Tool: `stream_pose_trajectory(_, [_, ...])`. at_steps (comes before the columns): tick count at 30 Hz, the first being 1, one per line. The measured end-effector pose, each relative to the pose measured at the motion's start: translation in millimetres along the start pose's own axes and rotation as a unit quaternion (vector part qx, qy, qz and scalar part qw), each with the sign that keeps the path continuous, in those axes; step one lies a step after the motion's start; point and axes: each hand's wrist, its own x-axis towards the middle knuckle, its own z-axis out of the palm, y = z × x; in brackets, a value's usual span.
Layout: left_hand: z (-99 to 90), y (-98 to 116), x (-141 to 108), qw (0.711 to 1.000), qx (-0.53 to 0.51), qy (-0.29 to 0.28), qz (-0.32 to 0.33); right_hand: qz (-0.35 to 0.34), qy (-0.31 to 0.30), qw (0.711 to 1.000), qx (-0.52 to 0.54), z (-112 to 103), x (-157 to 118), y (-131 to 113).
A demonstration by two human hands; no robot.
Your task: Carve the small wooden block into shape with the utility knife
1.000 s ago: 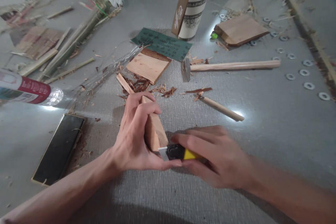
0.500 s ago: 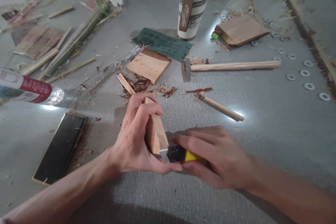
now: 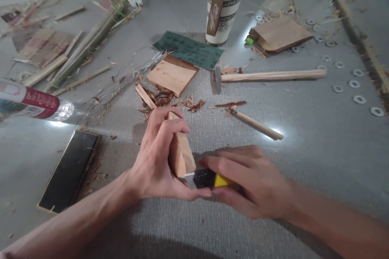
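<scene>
My left hand (image 3: 161, 158) is closed around a wooden block (image 3: 181, 149), which stands on edge and tilts a little. A yellow and black utility knife (image 3: 204, 178) is in my right hand (image 3: 252, 182), the fingers wrapped over its handle. Its blade touches the near end of the block, and my left thumb lies alongside the blade. Dark bark shavings (image 3: 162, 99) and a flat piece of wood (image 3: 172, 75) lie just beyond my left hand. Part of the knife handle is hidden under my right fingers.
Beyond are green sandpaper (image 3: 190, 50), a hammer (image 3: 270, 76), a thin stick (image 3: 258, 125), a tall cup (image 3: 226, 12) and another wood piece (image 3: 279, 34). Several washers (image 3: 354, 84) lie at right. A bottle (image 3: 36, 103), a phone (image 3: 68, 172) and bamboo strips (image 3: 88, 44) are at left.
Almost nothing differs. My hands, the block and the knife keep nearly the same place, with the blade still at the block's near end.
</scene>
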Motion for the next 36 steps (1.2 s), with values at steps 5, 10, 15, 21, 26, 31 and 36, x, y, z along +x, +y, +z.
stream_pose_trajectory(5, [0.6, -1.1, -1.2, 1.000, -0.003, -0.002, -0.004, 0.020, 0.019, 1.000, -0.003, -1.8, 1.7, -0.9])
stream_pose_trajectory(10, [1.0, -0.4, -0.3, 1.000, -0.004, -0.005, -0.004, 0.015, 0.002, 1.000, 0.005, -3.0, -0.1, -1.8])
stream_pose_trajectory(15, [0.1, 0.9, -0.9, 1.000, -0.001, -0.003, -0.008, 0.013, -0.005, 1.000, 0.006, -2.4, -0.3, -1.2])
stream_pose_trajectory(21, [0.1, 0.2, -2.5, 1.000, 0.000, -0.002, -0.008, 0.004, 0.016, 1.000, 0.015, -1.7, 0.8, -1.2])
stream_pose_trajectory(26, [-0.4, -0.9, -1.5, 1.000, 0.001, -0.004, -0.006, 0.006, 0.014, 1.000, 0.018, -0.5, 0.0, -0.6])
stream_pose_trajectory(31, [0.9, -1.0, -0.6, 1.000, 0.010, -0.004, 0.005, 0.013, 0.015, 1.000, 0.017, -0.7, 0.3, -0.6])
stream_pose_trajectory(36, [1.1, -0.7, -0.4, 1.000, 0.011, -0.012, 0.002, 0.021, 0.019, 0.999, 0.020, -1.9, 0.2, -0.5])
